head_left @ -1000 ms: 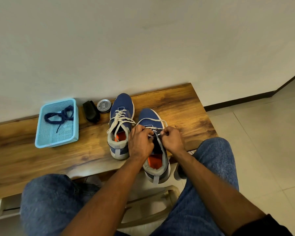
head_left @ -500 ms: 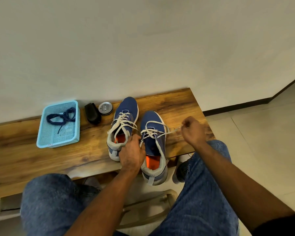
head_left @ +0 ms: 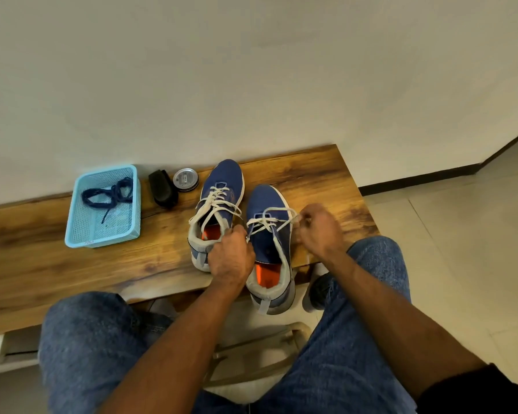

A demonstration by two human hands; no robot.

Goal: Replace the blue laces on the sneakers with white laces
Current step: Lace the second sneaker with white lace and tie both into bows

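From my feed the right sneaker (head_left: 269, 243) sits near the right end of the wooden bench (head_left: 42, 264), its heel hanging past the near edge above my knees, and the bare strip of wood to its right runs out just beyond my right hand (head_left: 319, 231). The left sneaker (head_left: 219, 210) lies just beside it, fully on the bench, with open wood between it and the light blue basket (head_left: 133, 204) farther left. Both shoes point toes toward the pale wall (head_left: 251, 70), long axes running away from me, the left one tilted slightly to the right. The bench backs against that wall; pale floor tiles (head_left: 461, 264) and a dark baseboard lie to the right. My left hand (head_left: 232, 258) grips the right sneaker's inner collar, fingers curled around it. My right hand pinches an end of the white lace (head_left: 266, 224), drawn out to the right from the upper eyelets. The blue laces (head_left: 108, 194) lie tangled in the basket, and a black brush (head_left: 163, 189) and a round tin (head_left: 186, 180) stand between basket and shoes.
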